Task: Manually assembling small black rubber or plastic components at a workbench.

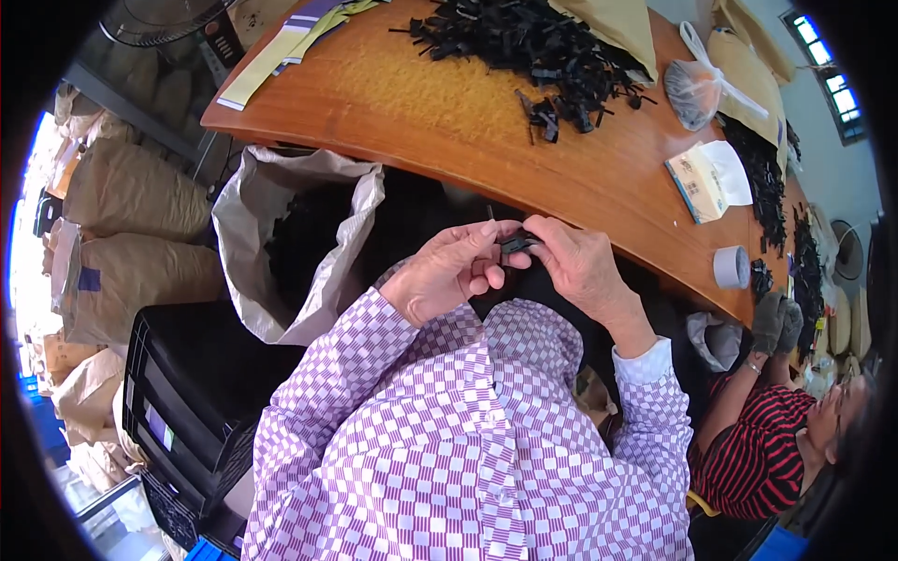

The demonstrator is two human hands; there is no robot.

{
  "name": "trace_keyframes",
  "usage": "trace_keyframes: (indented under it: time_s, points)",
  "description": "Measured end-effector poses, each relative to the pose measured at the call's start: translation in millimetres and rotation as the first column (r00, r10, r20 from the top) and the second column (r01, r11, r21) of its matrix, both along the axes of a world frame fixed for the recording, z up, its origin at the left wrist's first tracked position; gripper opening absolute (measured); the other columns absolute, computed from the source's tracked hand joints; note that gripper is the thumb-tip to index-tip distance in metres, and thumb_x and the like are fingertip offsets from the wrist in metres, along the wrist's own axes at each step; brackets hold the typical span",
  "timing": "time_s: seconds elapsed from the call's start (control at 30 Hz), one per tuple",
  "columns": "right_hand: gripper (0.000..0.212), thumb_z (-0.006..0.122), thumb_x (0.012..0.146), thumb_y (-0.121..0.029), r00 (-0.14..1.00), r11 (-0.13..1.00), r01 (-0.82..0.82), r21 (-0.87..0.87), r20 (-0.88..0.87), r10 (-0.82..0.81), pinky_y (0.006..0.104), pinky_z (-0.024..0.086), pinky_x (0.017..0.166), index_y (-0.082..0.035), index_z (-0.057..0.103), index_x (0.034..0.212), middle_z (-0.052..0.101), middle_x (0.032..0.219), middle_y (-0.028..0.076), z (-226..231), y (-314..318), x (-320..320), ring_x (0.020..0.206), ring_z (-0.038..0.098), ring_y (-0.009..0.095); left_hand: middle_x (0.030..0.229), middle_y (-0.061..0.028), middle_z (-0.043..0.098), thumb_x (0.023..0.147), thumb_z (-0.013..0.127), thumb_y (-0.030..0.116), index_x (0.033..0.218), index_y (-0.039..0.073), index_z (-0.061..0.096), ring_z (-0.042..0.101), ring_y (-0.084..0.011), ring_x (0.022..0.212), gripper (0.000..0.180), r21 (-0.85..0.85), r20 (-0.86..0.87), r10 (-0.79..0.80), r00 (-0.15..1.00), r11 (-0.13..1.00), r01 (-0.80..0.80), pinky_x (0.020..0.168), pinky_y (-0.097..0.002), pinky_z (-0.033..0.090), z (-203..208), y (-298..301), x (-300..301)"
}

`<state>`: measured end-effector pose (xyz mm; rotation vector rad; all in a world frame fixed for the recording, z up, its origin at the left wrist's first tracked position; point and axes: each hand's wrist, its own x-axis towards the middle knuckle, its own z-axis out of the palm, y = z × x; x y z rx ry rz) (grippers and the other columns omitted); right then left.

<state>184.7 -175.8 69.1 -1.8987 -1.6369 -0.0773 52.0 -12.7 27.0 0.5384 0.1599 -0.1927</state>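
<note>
Both of my hands meet in front of my chest, just below the near edge of the wooden table (449, 122). My left hand (449, 271) and my right hand (575, 266) pinch a small black plastic part (517, 245) between their fingertips. A thin black stem sticks up from the part near my left thumb. My sleeves are purple-and-white checked. A heap of similar black plastic parts (528, 42) lies on the far side of the table.
An open white sack (299, 234) stands left of my hands, beside a black crate (187, 402). On the table lie a tissue pack (702, 182), a tape roll (731, 267) and a plastic bag (694, 92). A person in a striped shirt (758, 449) sits at right.
</note>
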Motion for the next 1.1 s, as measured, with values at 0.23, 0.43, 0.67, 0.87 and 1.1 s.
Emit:
trace_keyframes:
  time_s: [0.23,0.43,0.67,0.87,1.1]
  points:
    - [0.039,0.064,0.069,-0.002,0.96,0.989,-0.143,-0.036,0.238,0.148,0.0287,0.047,0.048,-0.006,0.055,0.106,0.063,0.085,0.005,-4.5,1.6,-12.9,0.059,0.061,0.019,0.1,-0.0129,0.064,0.094,0.053,0.027,0.126,0.006,0.049,0.06,-0.0099,0.066,0.038,-0.139,0.032,-0.082,0.996,0.987,0.085,0.059,-0.0181,0.047,-11.7,-3.2,-20.5]
    - [0.034,0.063,0.079,-0.002,0.998,0.998,-0.053,0.016,-0.02,0.053,0.0304,0.048,0.055,-0.002,0.051,0.111,0.06,0.083,0.013,-10.3,5.4,-32.1,0.065,0.061,0.025,0.095,-0.0101,0.065,0.091,0.059,0.014,0.119,0.007,0.051,0.062,-0.0106,0.068,0.03,0.045,-0.021,0.053,0.998,0.998,-0.052,0.057,-0.0176,0.046,-1.5,-9.2,-26.0]
    - [0.035,0.044,0.099,-0.025,0.35,0.988,0.126,-0.084,-0.929,-0.123,0.0183,0.036,0.051,0.0,0.047,0.123,0.053,0.078,0.0,-28.3,7.9,-64.9,0.059,0.044,0.004,0.091,-0.0048,0.064,0.09,0.055,0.001,0.122,0.005,0.051,0.06,-0.0069,0.071,0.033,0.644,0.123,0.285,0.951,0.706,-0.295,0.061,-0.0173,0.047,-1.1,-20.1,-27.0]
    - [0.036,0.044,0.099,-0.025,0.304,0.988,0.131,-0.084,-0.945,-0.12,0.017,0.033,0.05,-0.001,0.045,0.125,0.051,0.074,-0.001,-37.3,9.2,-71.0,0.057,0.042,0.003,0.091,-0.0033,0.06,0.087,0.056,-0.004,0.121,0.003,0.054,0.057,-0.0054,0.075,0.035,0.795,0.187,0.31,0.932,0.509,-0.329,0.067,-0.0183,0.049,-3.8,-28.8,-26.3]
    - [0.03,0.043,0.099,-0.023,0.387,0.982,0.187,-0.024,-0.917,-0.096,0.0171,0.031,0.049,-0.003,0.047,0.121,0.049,0.071,-0.004,-45.7,8.2,-71.9,0.056,0.04,0.003,0.093,-0.0026,0.06,0.087,0.055,-0.006,0.118,0.003,0.058,0.059,-0.0071,0.077,0.033,0.821,0.264,0.328,0.907,0.417,-0.39,0.07,-0.0195,0.052,-2.2,-37.0,-22.3]
